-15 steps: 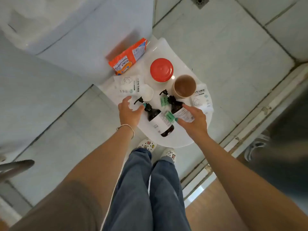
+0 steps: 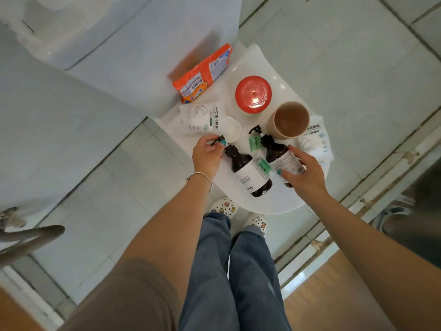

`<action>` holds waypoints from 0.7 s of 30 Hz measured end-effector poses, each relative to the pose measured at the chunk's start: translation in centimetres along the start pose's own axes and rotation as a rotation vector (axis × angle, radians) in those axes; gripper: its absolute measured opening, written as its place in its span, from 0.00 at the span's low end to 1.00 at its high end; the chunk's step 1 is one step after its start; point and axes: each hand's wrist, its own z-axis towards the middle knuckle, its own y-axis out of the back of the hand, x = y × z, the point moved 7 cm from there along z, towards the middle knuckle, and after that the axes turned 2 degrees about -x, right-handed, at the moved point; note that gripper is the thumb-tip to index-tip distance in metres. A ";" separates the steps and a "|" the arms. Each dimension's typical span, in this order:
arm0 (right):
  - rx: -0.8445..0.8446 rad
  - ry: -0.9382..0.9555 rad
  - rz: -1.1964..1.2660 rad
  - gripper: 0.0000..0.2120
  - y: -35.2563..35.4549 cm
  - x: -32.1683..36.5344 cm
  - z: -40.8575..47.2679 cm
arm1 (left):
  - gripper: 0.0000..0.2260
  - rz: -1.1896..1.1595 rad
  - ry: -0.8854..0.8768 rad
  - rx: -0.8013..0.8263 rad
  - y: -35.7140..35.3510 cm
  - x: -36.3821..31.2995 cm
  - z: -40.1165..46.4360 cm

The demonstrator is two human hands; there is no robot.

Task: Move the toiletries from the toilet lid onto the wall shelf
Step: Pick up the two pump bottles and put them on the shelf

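Both arms reach down over the toilet lid (image 2: 274, 204) from the near side. The left hand (image 2: 207, 156), a thin bracelet (image 2: 200, 176) on its wrist, has its fingers curled round the black pump spout of the left pump bottle (image 2: 248, 174), pinching it at the nozzle. That bottle is dark brown with a white label and stands at the near middle of the lid, a small green tag hanging at its right shoulder. The right hand (image 2: 304, 173) wraps its fingers and thumb round the body of the right pump bottle (image 2: 279, 155), clamped on the lower labelled part, the pump head pointing to the far side. The two bottles stand just beside each other, and both hands are on them.

Just beyond the right bottle sits a tan cup (image 2: 290, 120), open mouth up; its inside looks brown and I cannot tell whether anything is in it. Farther off is a jar with a red lid (image 2: 253, 94), closed. At the far left an orange packet (image 2: 202, 74) leans against the cistern. A white sachet (image 2: 201, 118) with printed text lies just beyond the left hand, a small white round piece beside it, and a second white sachet (image 2: 315, 139) lies at the right edge of the lid. All of them are on the lid.
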 end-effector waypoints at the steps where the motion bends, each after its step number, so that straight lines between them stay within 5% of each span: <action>1: 0.005 -0.009 -0.003 0.32 -0.1 0.0 0.1 | 0.09 -0.034 0.009 0.002 0.1 0.2 0.0; 21: 0.017 -0.003 -0.007 0.36 -1.1 -0.3 0.7 | 0.11 -0.236 -0.029 0.068 -1.6 -0.6 -2.9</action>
